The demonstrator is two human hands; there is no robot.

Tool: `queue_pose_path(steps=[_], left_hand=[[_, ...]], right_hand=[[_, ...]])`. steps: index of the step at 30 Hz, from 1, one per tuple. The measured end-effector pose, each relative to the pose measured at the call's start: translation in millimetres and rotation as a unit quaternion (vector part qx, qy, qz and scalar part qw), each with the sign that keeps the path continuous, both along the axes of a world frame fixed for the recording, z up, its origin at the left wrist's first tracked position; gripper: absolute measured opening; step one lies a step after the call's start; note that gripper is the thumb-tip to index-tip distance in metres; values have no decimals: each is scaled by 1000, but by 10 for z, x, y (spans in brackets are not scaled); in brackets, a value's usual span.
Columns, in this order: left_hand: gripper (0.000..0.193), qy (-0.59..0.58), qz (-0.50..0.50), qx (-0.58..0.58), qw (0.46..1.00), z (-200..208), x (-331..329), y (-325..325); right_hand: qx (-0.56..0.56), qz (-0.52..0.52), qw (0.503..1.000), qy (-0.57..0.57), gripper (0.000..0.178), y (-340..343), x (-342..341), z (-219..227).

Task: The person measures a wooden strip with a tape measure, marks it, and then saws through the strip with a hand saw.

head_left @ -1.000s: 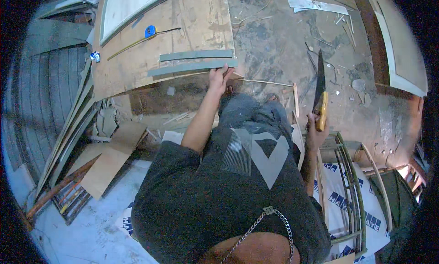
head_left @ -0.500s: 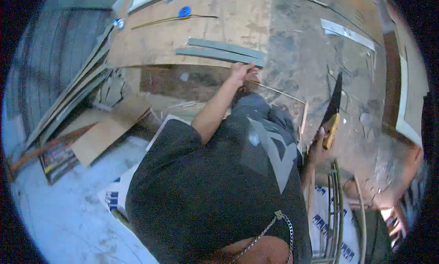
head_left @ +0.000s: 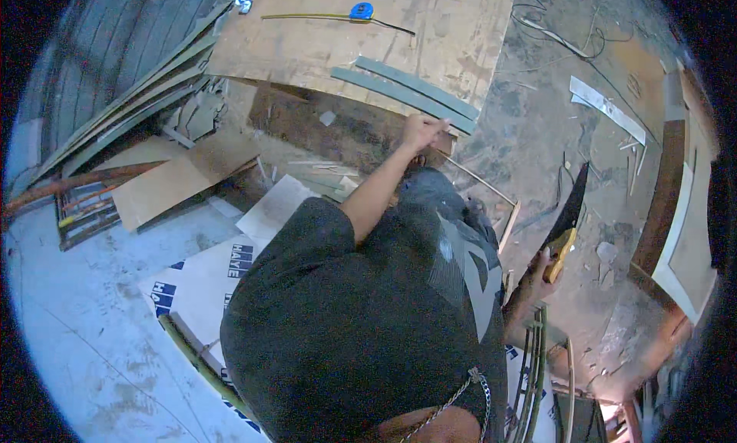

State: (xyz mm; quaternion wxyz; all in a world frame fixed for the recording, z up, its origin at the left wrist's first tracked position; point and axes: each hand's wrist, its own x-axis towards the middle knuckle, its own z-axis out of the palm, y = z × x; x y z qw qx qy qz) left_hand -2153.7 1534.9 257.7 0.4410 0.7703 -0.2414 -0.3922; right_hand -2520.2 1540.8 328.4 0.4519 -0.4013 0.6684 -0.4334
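Note:
My right hand [head_left: 543,268] is wrapped round the yellow handle of a handsaw [head_left: 570,214], its dark blade pointing up and away. My left hand [head_left: 424,133] is at the near edge of a plywood board [head_left: 307,51], fingers curled in beside the right-hand ends of two grey-green strips [head_left: 407,96]. Whether those fingers grip a strip or only rest against it is hard to see. Below that hand, a thin wooden strip [head_left: 480,179] slants down to the right. Farther back on the board lies a blue tape measure [head_left: 361,11] with its yellow tape drawn out.
Long panels [head_left: 138,97] lean at the left wall. A cardboard piece [head_left: 184,178] lies near a metal frame. Printed white sheets [head_left: 199,285] cover part of the floor. At right stand a brown panel [head_left: 662,190] and a white strip [head_left: 606,109]; cables [head_left: 553,34] trail behind.
My view has swung, so the board and strips sit farther right and more tilted. The left hand stays at the strip ends, its fingers more curled. The saw remains in my right hand.

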Motion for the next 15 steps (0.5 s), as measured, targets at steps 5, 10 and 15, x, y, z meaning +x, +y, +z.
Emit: queue_pose_path(steps=[5, 10, 15], left_hand=[[16, -55, 300, -171, 937, -389, 892, 313], [38, -343, 255, -14, 904, -632, 2122, 733], [50, -468, 117, 47, 875, -356, 2418, 573]], right_hand=[[1, 11, 1000, 15, 24, -2, 8, 118], [-15, 58, 998, -6, 23, -138, 65, -239], [-3, 130, 988, 77, 28, -342, 732, -253]])
